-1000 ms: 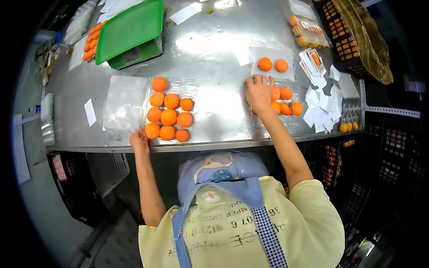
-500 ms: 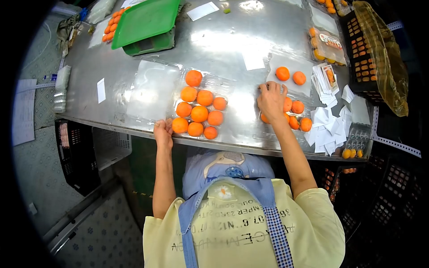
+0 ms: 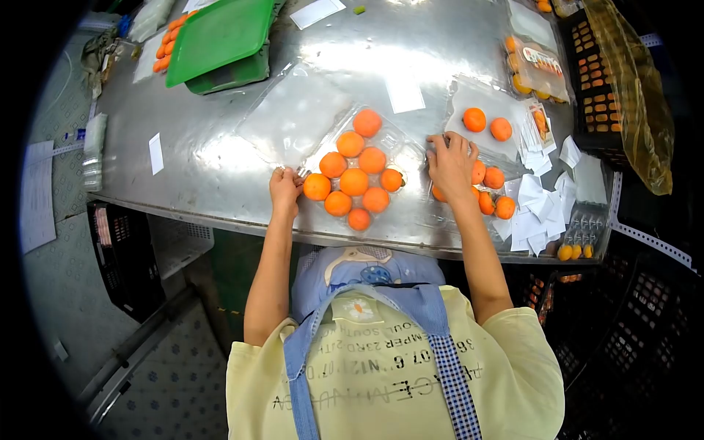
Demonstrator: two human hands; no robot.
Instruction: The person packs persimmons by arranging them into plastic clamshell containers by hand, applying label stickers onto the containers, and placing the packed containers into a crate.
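Observation:
My left hand (image 3: 286, 189) pinches the left corner of a clear plastic tray (image 3: 400, 143) that holds several orange fruits (image 3: 354, 182). This tray lies turned at an angle on the metal table, its clear lid (image 3: 293, 110) spread open behind it. My right hand (image 3: 451, 163) rests over the left side of a second clear tray with several orange fruits (image 3: 493, 177); its fingertips are bent down at the tray's back edge, and what they touch is hidden. Two more orange fruits (image 3: 474, 119) lie on that tray's open lid (image 3: 458, 99).
A green tray (image 3: 220, 40) stands at the back left. White paper slips (image 3: 539, 213) lie right of the second tray, with a closed fruit pack (image 3: 539, 66) behind them. A black crate (image 3: 594, 81) stands far right. The table's front edge (image 3: 183, 213) runs before me.
The left fruit tray has slid right and turned at an angle, with my left hand moving along at its corner. My right hand has stayed at the second tray.

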